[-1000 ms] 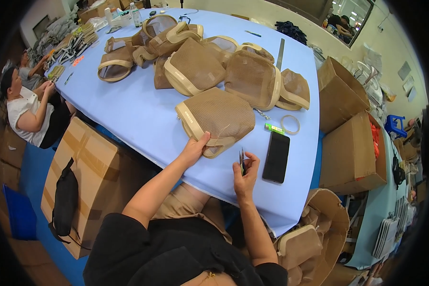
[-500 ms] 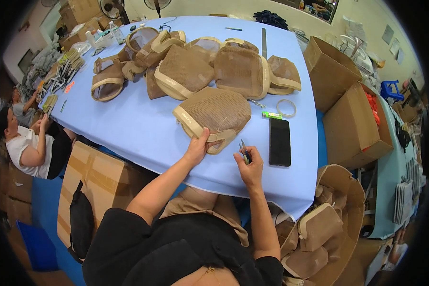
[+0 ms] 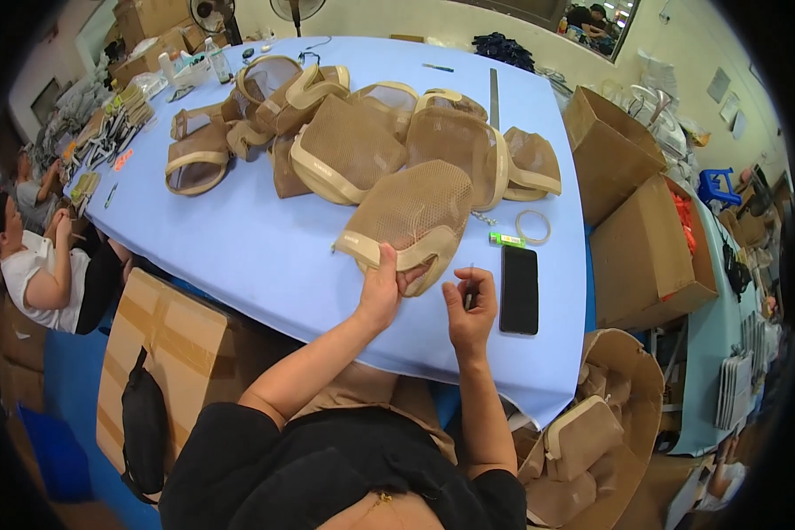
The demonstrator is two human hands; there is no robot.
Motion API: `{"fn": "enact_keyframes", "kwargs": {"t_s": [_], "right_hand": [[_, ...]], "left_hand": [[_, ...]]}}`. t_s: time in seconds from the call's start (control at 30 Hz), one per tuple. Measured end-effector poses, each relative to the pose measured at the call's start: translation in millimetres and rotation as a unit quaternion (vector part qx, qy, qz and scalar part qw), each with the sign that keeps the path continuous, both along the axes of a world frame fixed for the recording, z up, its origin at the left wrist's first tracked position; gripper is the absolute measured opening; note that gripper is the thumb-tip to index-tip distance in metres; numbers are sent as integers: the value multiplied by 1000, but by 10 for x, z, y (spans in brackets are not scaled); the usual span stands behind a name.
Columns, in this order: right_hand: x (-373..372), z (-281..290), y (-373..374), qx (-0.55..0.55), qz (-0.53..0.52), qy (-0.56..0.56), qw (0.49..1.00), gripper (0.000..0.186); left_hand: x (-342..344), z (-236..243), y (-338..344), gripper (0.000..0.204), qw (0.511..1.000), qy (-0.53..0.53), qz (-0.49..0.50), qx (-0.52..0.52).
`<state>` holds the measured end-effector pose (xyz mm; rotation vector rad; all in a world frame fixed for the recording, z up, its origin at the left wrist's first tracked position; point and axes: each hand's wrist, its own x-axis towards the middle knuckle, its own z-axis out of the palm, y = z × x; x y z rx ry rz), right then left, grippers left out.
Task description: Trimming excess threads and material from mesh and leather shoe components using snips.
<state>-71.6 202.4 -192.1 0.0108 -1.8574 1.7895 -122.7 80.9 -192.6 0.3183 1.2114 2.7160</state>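
Note:
My left hand grips a brown mesh pouch by its beige trimmed edge, thumb on top and fingers tucked inside the opening. The pouch is tilted up off the table, its rounded end pointing away from me. Just right of it, my right hand is closed around small dark thread snips, apart from the pouch; the fingers hide most of the tool. Beyond the held pouch lie more mesh pouches, among them one with a wide beige rim and another at the right.
A black phone, a green-labelled stick and a beige ring lie on the blue-covered table. A round carton of pouches stands below right. Cardboard boxes flank the table. Two people sit at the left.
My left hand has turned and lifted the pouch, so its opening faces me more. The right hand has moved slightly right, and the snips' blades are tucked back into the fingers.

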Motion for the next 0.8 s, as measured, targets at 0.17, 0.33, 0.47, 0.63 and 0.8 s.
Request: {"fn": "enact_keyframes", "kwargs": {"t_s": [0.17,0.33,0.47,0.63,0.8], "right_hand": [[-115,255,-76,141,-19,44,989,21],[-183,121,83,149,-7,32,988,16],[-163,165,165,119,41,8,992,11],[56,337,184,56,162,-33,985,8],[185,243,101,170,230,11,958,9]], "left_hand": [[129,-62,67,55,997,21,-72,-36],[114,-24,85,55,992,51,-111,-18],[109,61,81,56,991,53,-121,-24],[124,146,161,56,997,20,-69,8],[92,229,214,63,999,-20,-45,17]]}}
